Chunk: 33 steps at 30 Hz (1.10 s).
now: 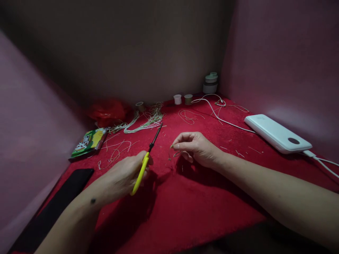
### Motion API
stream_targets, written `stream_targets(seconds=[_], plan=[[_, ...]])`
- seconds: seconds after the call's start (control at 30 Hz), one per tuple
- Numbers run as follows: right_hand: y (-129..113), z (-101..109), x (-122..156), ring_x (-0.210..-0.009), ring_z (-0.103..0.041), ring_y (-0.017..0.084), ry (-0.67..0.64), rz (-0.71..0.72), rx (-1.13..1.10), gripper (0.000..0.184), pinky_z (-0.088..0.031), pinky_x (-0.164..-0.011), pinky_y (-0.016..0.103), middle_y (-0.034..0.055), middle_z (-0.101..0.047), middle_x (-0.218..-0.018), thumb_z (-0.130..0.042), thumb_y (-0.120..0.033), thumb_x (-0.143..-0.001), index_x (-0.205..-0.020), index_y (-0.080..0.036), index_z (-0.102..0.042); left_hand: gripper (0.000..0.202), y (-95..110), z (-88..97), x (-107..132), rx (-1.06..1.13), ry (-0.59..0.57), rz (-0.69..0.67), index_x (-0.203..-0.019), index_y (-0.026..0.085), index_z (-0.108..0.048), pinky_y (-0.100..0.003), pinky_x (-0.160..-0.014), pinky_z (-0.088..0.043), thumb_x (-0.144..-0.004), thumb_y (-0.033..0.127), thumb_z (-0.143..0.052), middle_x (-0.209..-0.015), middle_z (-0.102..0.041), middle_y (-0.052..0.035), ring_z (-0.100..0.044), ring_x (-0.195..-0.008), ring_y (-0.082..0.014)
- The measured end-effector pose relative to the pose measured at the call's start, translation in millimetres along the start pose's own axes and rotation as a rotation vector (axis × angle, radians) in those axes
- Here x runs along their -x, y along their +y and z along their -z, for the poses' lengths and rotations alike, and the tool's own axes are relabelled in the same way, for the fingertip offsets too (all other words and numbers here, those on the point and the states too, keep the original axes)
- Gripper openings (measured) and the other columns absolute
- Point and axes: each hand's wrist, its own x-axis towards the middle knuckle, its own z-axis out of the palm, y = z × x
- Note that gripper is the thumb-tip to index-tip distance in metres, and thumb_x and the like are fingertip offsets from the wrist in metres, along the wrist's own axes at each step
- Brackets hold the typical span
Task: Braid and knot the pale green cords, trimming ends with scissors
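Note:
My left hand (129,173) is closed around a pair of scissors (143,173) with yellow handles. Their dark blades point up and away over the red cloth and look closed. To the right, my right hand (194,146) pinches a thin, knotted cord (170,154) between thumb and fingertips. Part of the cord hangs below the pinch in a small loop, a little above the cloth. The scissors and the cord are apart. Some of the right hand's fingers are curled under and partly hidden.
On the red cloth (169,218) lie a bundle of pale cords (148,121), loose cord bits and several spools, one a white spool (177,99). A white power bank (277,134) with cables is right. Left are a green snack packet (89,141), a black strip (66,197) and a red bag (108,111).

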Motion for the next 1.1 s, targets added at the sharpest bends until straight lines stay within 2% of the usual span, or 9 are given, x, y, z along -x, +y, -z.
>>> stream_targets(seconds=[0.07,0.13,0.3,0.47,0.6,0.73,0.83,0.97,1.1], plan=[[0.7,0.7,-0.9,-0.03,-0.036,0.004,0.043,0.007,-0.017,0.014,-0.024,-0.031,0.017,-0.0064,-0.049,-0.042,-0.07,-0.025,-0.071,-0.072,-0.015,-0.062,0.011,9.3,1.9,2.7,0.168,-0.119,-0.124,-0.084,0.022,-0.047,-0.026,-0.062,-0.043,-0.087,0.03,-0.04,-0.077,-0.059,-0.0014,-0.053,-0.065,-0.0142],[1.9,2.1,-2.2,-0.03,-0.035,0.004,0.079,0.01,-0.049,0.015,-0.023,-0.03,0.017,-0.0064,-0.049,-0.043,-0.071,-0.027,-0.07,-0.073,-0.015,-0.062,0.011,17.0,2.4,4.2,0.204,-0.16,-0.174,-0.087,0.021,-0.047,-0.027,-0.067,-0.043,-0.087,0.029,-0.039,-0.082,-0.058,-0.0023,-0.053,-0.071,-0.0147],[5.2,5.3,-4.9,-0.03,-0.034,0.005,0.098,0.005,-0.084,0.016,-0.022,-0.028,0.019,-0.0058,-0.048,-0.043,-0.069,-0.028,-0.07,-0.071,-0.014,-0.061,0.005,19.1,-5.1,3.1,-0.127,-0.201,-0.067,-0.081,0.023,-0.042,-0.029,-0.055,-0.034,-0.084,0.027,-0.041,-0.073,-0.057,-0.0011,-0.048,-0.06,-0.0155],[4.4,5.7,-4.4,-0.029,-0.033,0.006,0.07,-0.033,-0.066,0.013,-0.021,-0.027,0.019,-0.0057,-0.046,-0.041,-0.066,-0.025,-0.071,-0.071,-0.014,-0.061,0.009,14.4,-9.5,2.7,-0.37,-0.156,0.055,-0.083,0.023,-0.043,-0.03,-0.048,-0.023,-0.085,0.03,-0.037,-0.068,-0.06,-0.0025,-0.051,-0.053,-0.0174],[1.1,4.3,-4.2,-0.03,-0.035,0.006,0.077,-0.055,-0.078,0.011,-0.022,-0.026,0.018,-0.0056,-0.047,-0.042,-0.065,-0.023,-0.069,-0.069,-0.014,-0.06,0.017,10.7,-5.8,3.2,-0.47,-0.143,0.032,-0.084,0.023,-0.046,-0.031,-0.047,-0.021,-0.088,0.031,-0.031,-0.07,-0.063,-0.0058,-0.054,-0.052,-0.0196],[-3.6,2.6,-4.3,-0.031,-0.041,0.005,0.123,-0.119,-0.14,0.009,-0.024,-0.025,0.017,-0.004,-0.05,-0.047,-0.064,-0.02,-0.063,-0.065,-0.012,-0.06,0.022,10.9,-1.9,2.2,-0.548,-0.102,0.063,-0.087,0.022,-0.048,-0.03,-0.047,-0.023,-0.09,0.031,-0.028,-0.07,-0.064,-0.0073,-0.059,-0.055,-0.0217],[-5.9,2.3,-4.6,-0.031,-0.043,0.005,0.136,-0.167,-0.197,0.008,-0.023,-0.025,0.016,-0.0021,-0.053,-0.051,-0.063,-0.018,-0.061,-0.062,-0.011,-0.06,0.021,17.2,0.5,-0.2,-0.573,-0.118,0.095,-0.089,0.022,-0.049,-0.03,-0.048,-0.028,-0.089,0.029,-0.03,-0.072,-0.065,-0.0077,-0.062,-0.059,-0.0239],[-8.3,0.9,-4.6,-0.03,-0.043,0.005,0.132,-0.227,-0.246,0.007,-0.023,-0.025,0.015,-0.0007,-0.054,-0.05,-0.058,-0.015,-0.064,-0.058,-0.01,-0.059,0.021,25.6,3.2,-3.9,-0.641,-0.124,0.141,-0.091,0.019,-0.05,-0.032,-0.052,-0.033,-0.087,0.024,-0.029,-0.073,-0.065,-0.0099,-0.063,-0.064,-0.0276],[-9.9,-0.1,-4.4,-0.029,-0.041,0.004,0.13,-0.287,-0.295,0.013,-0.022,-0.025,0.016,-0.0002,-0.053,-0.048,-0.054,-0.01,-0.068,-0.055,-0.01,-0.057,0.022,26.3,5.1,-5.3,-0.725,-0.059,0.152,-0.09,0.018,-0.05,-0.033,-0.054,-0.033,-0.086,0.022,-0.029,-0.07,-0.063,-0.0098,-0.062,-0.065,-0.0281]])
